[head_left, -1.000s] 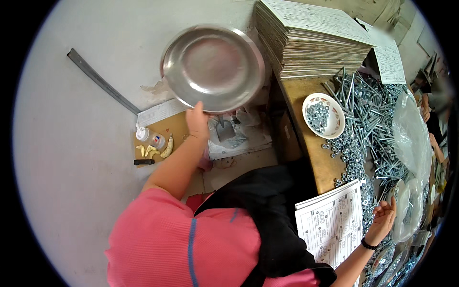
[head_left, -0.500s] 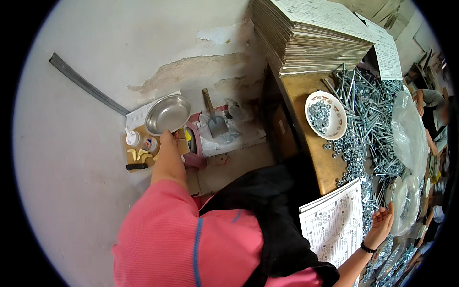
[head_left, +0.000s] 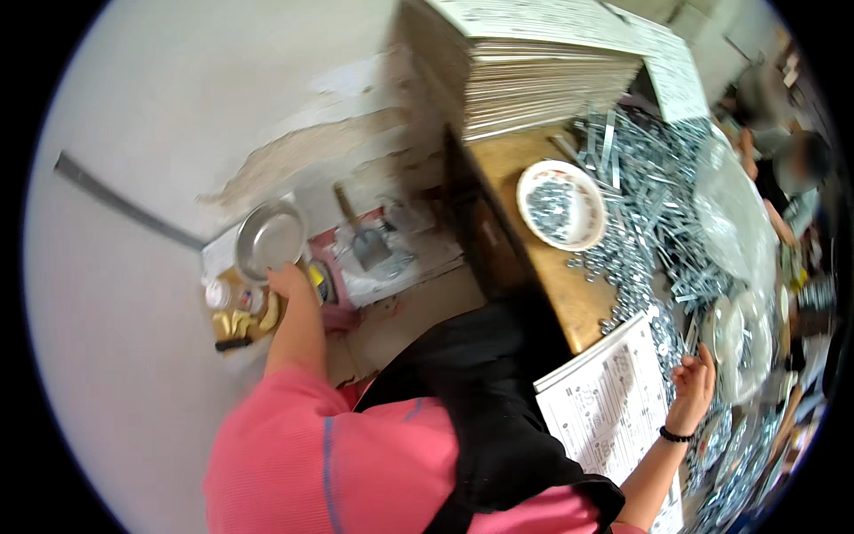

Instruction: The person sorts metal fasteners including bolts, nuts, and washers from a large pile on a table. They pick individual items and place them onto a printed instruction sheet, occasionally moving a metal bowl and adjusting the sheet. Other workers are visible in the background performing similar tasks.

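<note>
At the left, my left hand (head_left: pixel 290 282) pinches the near rim of a shallow round metal bowl (head_left: pixel 269 238). The bowl is beside the wall, over a cardboard surface holding a white-capped container (head_left: pixel 219 294) and several curved yellowish pieces (head_left: pixel 238 324). Whether its base rests on anything is hidden. On the right, my right hand (head_left: pixel 692 384) is open with fingers apart, holding nothing. It hovers by the edge of printed sheets (head_left: pixel 605 400) and loose metal hardware. A patterned white bowl (head_left: pixel 587 214) with small nuts (head_left: pixel 551 206) stands on the wooden table (head_left: pixel 507 165).
Long bolts (head_left: pixel 658 196) and loose nuts (head_left: pixel 627 276) cover much of the table, beside clear plastic bags (head_left: pixel 734 214). A tall stack of cardboard sheets (head_left: pixel 547 84) rises at the back. A small shovel (head_left: pixel 369 249) lies by the wall. Another person (head_left: pixel 783 191) sits at far right.
The whole view has shifted, so the table and wall sit further left in it. My left hand stays at the metal bowl's rim; my right hand remains raised, fingers apart.
</note>
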